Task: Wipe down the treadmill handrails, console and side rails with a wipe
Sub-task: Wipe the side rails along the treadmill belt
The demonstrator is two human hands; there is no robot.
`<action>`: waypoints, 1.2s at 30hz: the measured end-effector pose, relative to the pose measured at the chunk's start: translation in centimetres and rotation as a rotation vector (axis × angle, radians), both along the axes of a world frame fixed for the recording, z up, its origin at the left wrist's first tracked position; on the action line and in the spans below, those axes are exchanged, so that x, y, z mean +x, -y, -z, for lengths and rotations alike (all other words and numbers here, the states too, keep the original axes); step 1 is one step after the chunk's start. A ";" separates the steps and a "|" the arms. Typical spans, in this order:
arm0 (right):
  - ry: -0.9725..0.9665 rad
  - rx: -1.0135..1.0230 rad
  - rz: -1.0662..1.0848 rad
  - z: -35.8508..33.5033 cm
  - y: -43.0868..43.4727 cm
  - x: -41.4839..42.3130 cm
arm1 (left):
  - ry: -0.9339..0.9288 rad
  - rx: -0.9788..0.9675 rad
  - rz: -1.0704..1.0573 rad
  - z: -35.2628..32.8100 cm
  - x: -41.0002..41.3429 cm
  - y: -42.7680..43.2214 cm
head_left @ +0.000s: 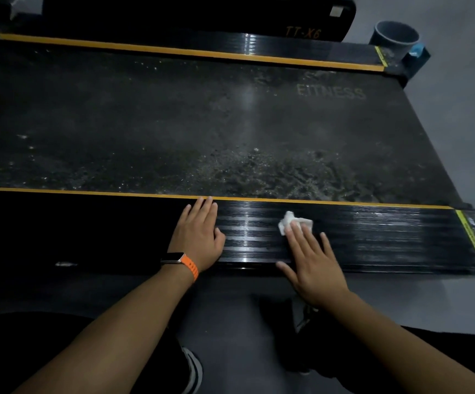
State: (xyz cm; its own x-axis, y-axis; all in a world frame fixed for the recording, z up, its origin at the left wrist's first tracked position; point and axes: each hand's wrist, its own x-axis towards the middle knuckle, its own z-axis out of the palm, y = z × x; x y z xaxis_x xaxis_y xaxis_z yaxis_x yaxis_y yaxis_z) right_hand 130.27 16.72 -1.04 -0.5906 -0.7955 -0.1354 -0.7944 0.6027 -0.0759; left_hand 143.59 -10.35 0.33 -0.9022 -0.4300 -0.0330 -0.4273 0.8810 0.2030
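The near side rail (372, 237) of the treadmill is black, ribbed and edged with a yellow stripe. It runs across the lower middle of the head view. A crumpled white wipe (290, 221) lies on the rail under the fingertips of my right hand (313, 260), which presses it flat with straight, spread fingers. My left hand (199, 237), with an orange watch band at the wrist, rests flat on the rail to the left of the wipe, fingers straight. The dusty black belt (202, 132) lies beyond, and the far side rail (301, 51) runs behind it.
A grey bucket (395, 35) stands on the floor past the far right corner, with a blue object (418, 51) beside it. A black housing marked TT-X6 (301, 31) sits at the top. My knees and shoes are on the grey floor (230, 308) below.
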 end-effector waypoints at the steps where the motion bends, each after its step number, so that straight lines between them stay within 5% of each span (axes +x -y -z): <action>1: 0.013 0.010 0.038 -0.1 -0.5 0.0 | -0.002 0.001 -0.001 0.1 0.0 0.0; 12: -0.038 -0.033 -0.137 0.4 3.3 4.3 | -0.029 -0.005 -0.005 0.0 -0.1 0.0; 19: -0.060 -0.029 0.011 0.6 -1.0 2.8 | -0.018 -0.001 -0.007 0.1 -0.2 0.0; 28: -0.096 -0.075 -0.211 0.9 2.7 6.4 | -0.009 -0.028 -0.020 -0.1 -0.3 -0.4; 36: -0.111 -0.068 0.046 1.4 -5.3 2.6 | 0.022 -0.014 -0.017 -0.3 -1.6 -2.1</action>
State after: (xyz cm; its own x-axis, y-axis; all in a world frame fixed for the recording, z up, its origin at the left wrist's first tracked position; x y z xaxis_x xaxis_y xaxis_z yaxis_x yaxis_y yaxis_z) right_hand 132.84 22.05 -2.42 -0.6349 -0.7724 -0.0141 -0.7719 0.6350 -0.0306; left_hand 141.98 -8.21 0.67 -0.8940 -0.4456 -0.0463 -0.4462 0.8764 0.1813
